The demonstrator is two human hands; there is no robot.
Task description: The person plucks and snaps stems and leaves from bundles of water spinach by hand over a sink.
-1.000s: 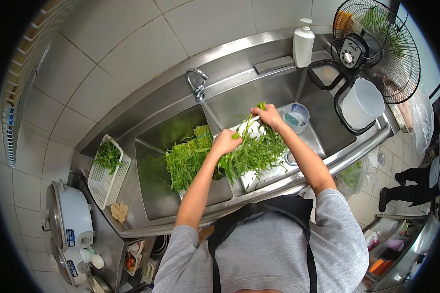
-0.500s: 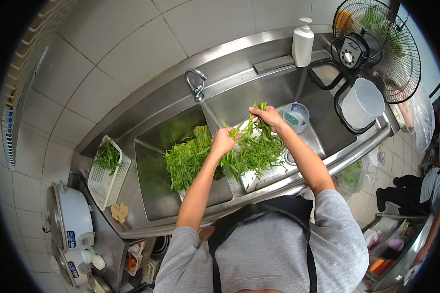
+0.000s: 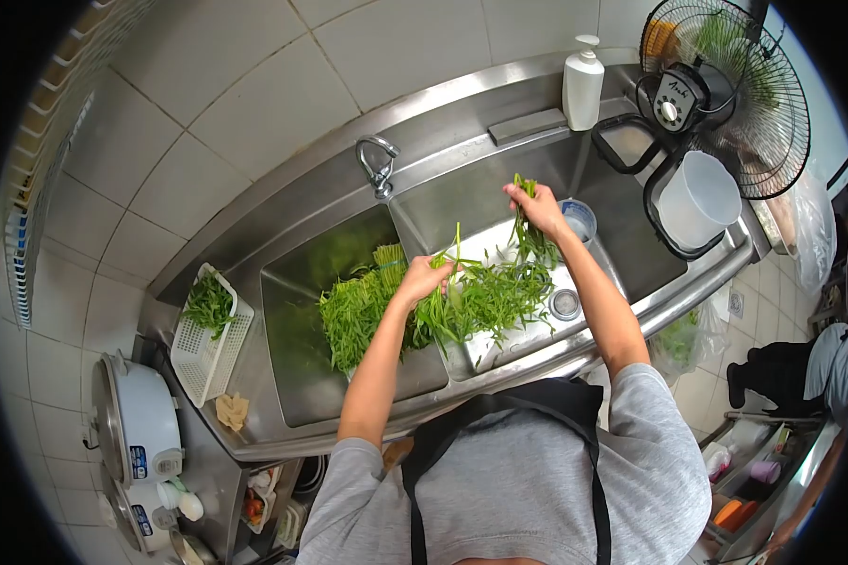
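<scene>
My right hand [image 3: 540, 207] grips a bunch of leafy green stalks [image 3: 528, 247] over the right sink basin, stem ends sticking up past the fingers. Lower and to the left, my left hand [image 3: 426, 279] is closed on a few more leafy stalks [image 3: 457, 250] near the divider between the basins. Loose greens [image 3: 495, 299] spread beneath both hands in the right basin. In the left basin [image 3: 292, 311] lies a larger heap of the same greens [image 3: 353, 325], with a bundle of cut stems [image 3: 389, 264] facing up. The fingertips are partly hidden by leaves.
A faucet [image 3: 377, 169] stands behind the divider. Left is a white basket [image 3: 207, 363] holding greens. A clear tub [image 3: 579, 221] sits in the right basin. A pump bottle [image 3: 584, 89], a fan [image 3: 725, 94] and a plastic container [image 3: 699, 202] line the right side. Another person [image 3: 824, 363] is at far right.
My right hand has moved right and up with its bunch, away from my left hand. The left hand has shifted slightly down, and the stalks between the hands have separated.
</scene>
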